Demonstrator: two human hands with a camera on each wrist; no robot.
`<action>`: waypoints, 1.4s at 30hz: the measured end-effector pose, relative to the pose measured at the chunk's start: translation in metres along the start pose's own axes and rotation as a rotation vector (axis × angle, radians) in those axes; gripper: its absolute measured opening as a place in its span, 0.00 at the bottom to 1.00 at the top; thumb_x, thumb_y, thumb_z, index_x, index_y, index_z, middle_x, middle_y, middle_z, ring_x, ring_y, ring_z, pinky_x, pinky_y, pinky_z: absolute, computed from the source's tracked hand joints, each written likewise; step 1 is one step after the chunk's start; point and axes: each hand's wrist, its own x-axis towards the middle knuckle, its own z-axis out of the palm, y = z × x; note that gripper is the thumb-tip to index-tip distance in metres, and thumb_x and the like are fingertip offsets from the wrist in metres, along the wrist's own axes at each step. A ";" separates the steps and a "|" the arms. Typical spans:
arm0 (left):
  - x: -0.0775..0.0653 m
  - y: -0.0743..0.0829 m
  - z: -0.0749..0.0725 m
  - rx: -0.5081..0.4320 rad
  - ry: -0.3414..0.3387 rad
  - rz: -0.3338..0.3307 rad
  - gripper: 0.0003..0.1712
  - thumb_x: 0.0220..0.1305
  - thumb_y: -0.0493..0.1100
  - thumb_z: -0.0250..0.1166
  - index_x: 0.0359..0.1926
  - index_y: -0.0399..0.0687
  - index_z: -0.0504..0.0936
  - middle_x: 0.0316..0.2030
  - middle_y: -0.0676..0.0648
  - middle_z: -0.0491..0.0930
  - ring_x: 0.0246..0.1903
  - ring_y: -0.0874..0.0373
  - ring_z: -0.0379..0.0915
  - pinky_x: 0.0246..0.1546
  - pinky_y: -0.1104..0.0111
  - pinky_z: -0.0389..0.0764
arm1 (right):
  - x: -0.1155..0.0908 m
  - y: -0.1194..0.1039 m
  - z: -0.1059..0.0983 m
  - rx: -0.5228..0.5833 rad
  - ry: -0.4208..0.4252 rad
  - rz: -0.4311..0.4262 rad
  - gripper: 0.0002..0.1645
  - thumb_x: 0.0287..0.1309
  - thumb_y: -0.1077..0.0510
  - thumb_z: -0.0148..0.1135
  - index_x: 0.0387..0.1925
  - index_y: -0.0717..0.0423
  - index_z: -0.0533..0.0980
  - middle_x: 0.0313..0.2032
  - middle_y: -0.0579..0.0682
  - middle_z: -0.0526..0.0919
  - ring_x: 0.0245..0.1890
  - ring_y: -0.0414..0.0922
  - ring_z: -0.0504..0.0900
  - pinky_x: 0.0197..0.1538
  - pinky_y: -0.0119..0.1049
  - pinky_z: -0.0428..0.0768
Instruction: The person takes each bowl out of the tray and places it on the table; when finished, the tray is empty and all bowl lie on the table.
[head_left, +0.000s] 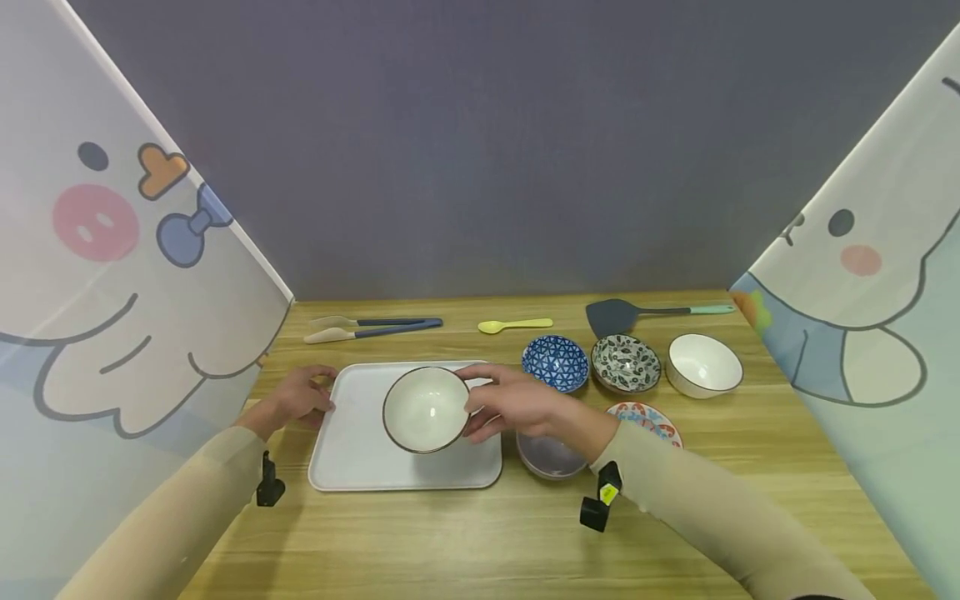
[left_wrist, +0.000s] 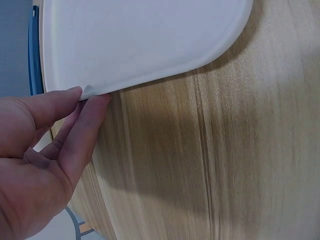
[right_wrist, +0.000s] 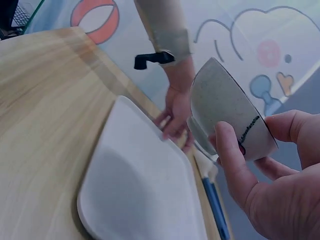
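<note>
A white bowl with a thin dark rim [head_left: 426,410] hangs over the white tray [head_left: 352,467], held at its right side by my right hand [head_left: 517,402]. The right wrist view shows the bowl [right_wrist: 225,110] tilted above the tray, thumb at its rim and fingers against its outer wall, where a dark painted line runs. My left hand [head_left: 302,395] is at the tray's left edge. Up close in the left wrist view, the left hand [left_wrist: 45,155] pinches the tray's rim [left_wrist: 145,80] between thumb and fingers.
Right of the tray stand a blue patterned bowl [head_left: 555,363], a leaf-patterned bowl [head_left: 626,364], a white bowl [head_left: 705,365], a greyish bowl [head_left: 551,458] and a red-patterned plate [head_left: 648,417]. Behind lie tongs [head_left: 375,330], a yellow spoon [head_left: 514,325] and a spatula [head_left: 615,317].
</note>
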 end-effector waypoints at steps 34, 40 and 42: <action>-0.005 0.001 0.008 -0.030 0.013 -0.004 0.39 0.60 0.24 0.66 0.71 0.30 0.63 0.41 0.33 0.79 0.31 0.51 0.84 0.32 0.54 0.88 | -0.174 0.026 -0.184 -0.014 0.195 -0.131 0.33 0.73 0.68 0.46 0.75 0.54 0.54 0.48 0.53 0.86 0.44 0.50 0.90 0.48 0.44 0.87; -0.004 0.004 0.008 -0.016 0.010 -0.013 0.38 0.62 0.25 0.66 0.71 0.33 0.63 0.44 0.32 0.79 0.33 0.50 0.84 0.34 0.54 0.88 | -0.204 0.044 -0.206 0.023 0.204 -0.155 0.28 0.74 0.69 0.44 0.60 0.33 0.71 0.51 0.48 0.83 0.46 0.50 0.89 0.50 0.45 0.87; -0.003 0.005 0.008 -0.015 0.002 -0.010 0.38 0.62 0.25 0.66 0.71 0.33 0.63 0.44 0.33 0.78 0.34 0.50 0.84 0.34 0.54 0.88 | -0.213 0.050 -0.212 0.037 0.203 -0.161 0.29 0.75 0.69 0.43 0.59 0.31 0.73 0.51 0.47 0.83 0.46 0.49 0.89 0.50 0.44 0.87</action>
